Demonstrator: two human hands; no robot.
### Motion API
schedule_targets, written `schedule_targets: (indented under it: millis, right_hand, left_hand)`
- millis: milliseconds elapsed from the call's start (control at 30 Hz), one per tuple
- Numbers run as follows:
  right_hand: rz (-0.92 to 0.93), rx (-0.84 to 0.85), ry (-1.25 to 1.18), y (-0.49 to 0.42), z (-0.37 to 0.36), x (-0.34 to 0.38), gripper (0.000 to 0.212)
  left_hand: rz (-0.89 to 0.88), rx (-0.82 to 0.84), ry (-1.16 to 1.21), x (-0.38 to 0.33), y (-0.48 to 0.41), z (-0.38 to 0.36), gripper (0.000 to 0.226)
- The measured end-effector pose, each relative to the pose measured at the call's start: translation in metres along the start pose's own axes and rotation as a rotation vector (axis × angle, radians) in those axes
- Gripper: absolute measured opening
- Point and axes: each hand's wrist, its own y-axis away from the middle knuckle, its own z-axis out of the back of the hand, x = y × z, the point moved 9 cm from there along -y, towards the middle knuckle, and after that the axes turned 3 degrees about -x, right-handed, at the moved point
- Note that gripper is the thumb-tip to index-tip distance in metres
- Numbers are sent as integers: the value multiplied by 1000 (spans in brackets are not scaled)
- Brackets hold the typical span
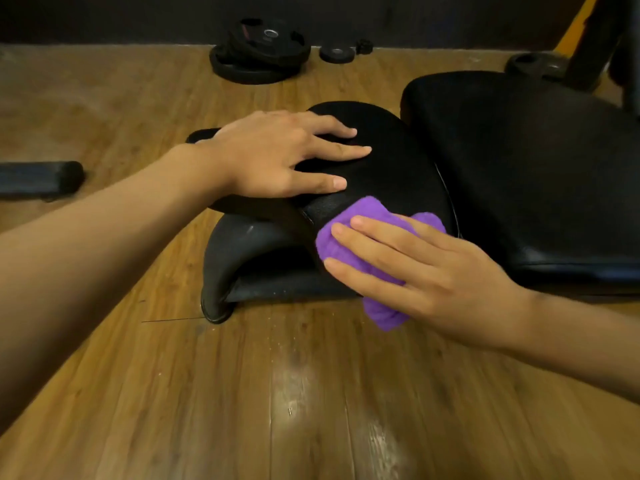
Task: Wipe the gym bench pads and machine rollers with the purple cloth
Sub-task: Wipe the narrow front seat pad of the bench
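A small black seat pad (388, 168) sits low over the wooden floor, with a larger black bench pad (519, 174) right of it. My left hand (277, 154) rests flat on the small pad's top left, fingers straight. My right hand (426, 275) presses the bunched purple cloth (349, 244) against the pad's near edge with straight, spread fingers. Part of the cloth hangs below my palm. A black curved cover (235, 258) lies under the pad's left end.
A stack of black weight plates (259, 53) lies on the floor by the far wall, with smaller plates (337, 53) beside it. A black foam roller (41, 178) pokes in at the left. A machine frame post (595, 46) stands far right.
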Motion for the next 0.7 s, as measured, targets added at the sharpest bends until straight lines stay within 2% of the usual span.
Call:
schedule_targets:
  millis: [100, 167, 233, 333, 400, 500, 567, 633, 700]
  right_hand:
    - [-21, 38, 22, -46, -8, 14, 47]
    - [-8, 131, 37, -82, -22, 30, 52]
    - [13, 176, 24, -82, -25, 31, 53]
    - [26, -16, 48, -24, -9, 16, 46]
    - [-11, -42, 76, -6, -3, 14, 50]
    - [-120, -60, 12, -45, -11, 24, 46]
    - [-106, -81, -19, -54, -11, 25, 48]
    - [-60, -162, -40, -26, -8, 12, 43]
    - [-117, -217, -25, 14, -3, -4, 45]
  left_hand:
    - [8, -14, 5, 4, 3, 2, 74]
    - [3, -20, 14, 7, 6, 5, 72]
    - [2, -25, 22, 8, 8, 5, 71]
    - [3, -18, 10, 6, 5, 2, 73]
    - [0, -17, 13, 5, 5, 0, 74]
    - [7, -30, 25, 8, 7, 1, 74]
    - [7, -32, 32, 7, 8, 1, 73]
    - [22, -42, 16, 9, 9, 3, 69]
    - [17, -43, -1, 6, 6, 2, 64]
